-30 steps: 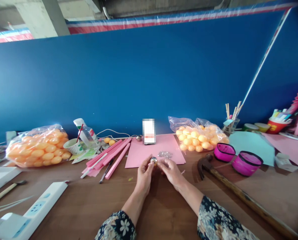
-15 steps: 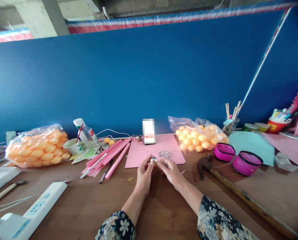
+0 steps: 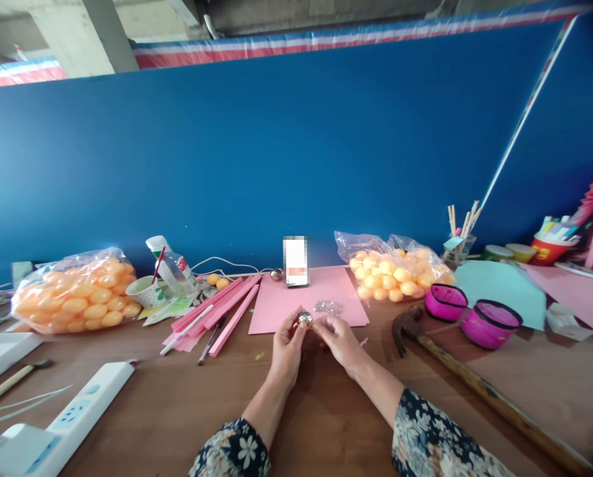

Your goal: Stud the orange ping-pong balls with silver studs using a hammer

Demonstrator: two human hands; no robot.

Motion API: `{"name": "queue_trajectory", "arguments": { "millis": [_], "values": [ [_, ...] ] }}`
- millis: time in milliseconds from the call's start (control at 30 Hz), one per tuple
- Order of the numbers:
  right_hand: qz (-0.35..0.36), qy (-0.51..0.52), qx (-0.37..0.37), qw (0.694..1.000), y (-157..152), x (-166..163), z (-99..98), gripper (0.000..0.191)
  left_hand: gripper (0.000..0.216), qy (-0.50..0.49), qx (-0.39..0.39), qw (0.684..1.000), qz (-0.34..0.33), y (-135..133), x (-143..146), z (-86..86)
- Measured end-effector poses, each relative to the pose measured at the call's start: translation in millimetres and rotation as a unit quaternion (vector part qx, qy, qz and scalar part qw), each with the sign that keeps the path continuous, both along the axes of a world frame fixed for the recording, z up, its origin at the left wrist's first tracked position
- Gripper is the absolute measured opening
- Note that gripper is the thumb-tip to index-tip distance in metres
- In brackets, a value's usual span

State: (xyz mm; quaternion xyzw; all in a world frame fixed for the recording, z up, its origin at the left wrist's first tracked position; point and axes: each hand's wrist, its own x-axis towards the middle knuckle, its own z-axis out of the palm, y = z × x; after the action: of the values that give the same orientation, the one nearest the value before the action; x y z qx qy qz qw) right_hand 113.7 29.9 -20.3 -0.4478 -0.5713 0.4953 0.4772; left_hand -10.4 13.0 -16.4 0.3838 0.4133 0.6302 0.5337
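A small shiny ball covered in silvery, gold-tinted pieces (image 3: 305,319) is pinched between the thumb and fingers of my left hand (image 3: 288,343). My right hand (image 3: 339,340) is closed at the ball's right side, its thumb and fingertips pressed together; whatever they hold is too small to make out. Both hands are just in front of a pink sheet (image 3: 271,306). On that sheet, right behind my right hand, lies a little heap of clear, glittering pieces (image 3: 328,307). A phone with a blurred screen (image 3: 296,262) stands upright at the back, beside another shiny ball (image 3: 275,274).
Bags of orange balls stand left (image 3: 85,298) and right (image 3: 390,275). Pink paper strips (image 3: 221,305) and a pen (image 3: 211,341) lie left of my hands. On the right are a hammer (image 3: 465,364) and magenta bands (image 3: 491,324). A power strip (image 3: 82,411) sits front left.
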Motion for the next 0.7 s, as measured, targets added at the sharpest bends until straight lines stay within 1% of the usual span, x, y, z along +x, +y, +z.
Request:
{"name": "queue_trajectory", "arguments": {
  "millis": [233,433,600,700],
  "values": [
    [-0.004,-0.013,0.014,1.000,1.1,0.8,-2.9,0.030,0.048,0.025,0.009,1.000,0.006,0.0,-1.3,-1.6],
    [-0.005,-0.025,0.029,0.999,1.6,1.1,-0.9,0.029,0.049,0.029,0.008,1.000,0.009,-0.7,-0.6,-0.9],
    [-0.010,-0.027,0.031,0.999,1.7,1.1,-1.9,0.031,0.049,0.015,0.008,1.000,0.014,-1.3,0.4,1.0],
    [-0.017,-0.025,0.028,0.999,1.1,0.8,-2.3,0.032,0.050,0.027,0.015,0.999,0.017,-1.6,1.1,1.4]
  ]
}}
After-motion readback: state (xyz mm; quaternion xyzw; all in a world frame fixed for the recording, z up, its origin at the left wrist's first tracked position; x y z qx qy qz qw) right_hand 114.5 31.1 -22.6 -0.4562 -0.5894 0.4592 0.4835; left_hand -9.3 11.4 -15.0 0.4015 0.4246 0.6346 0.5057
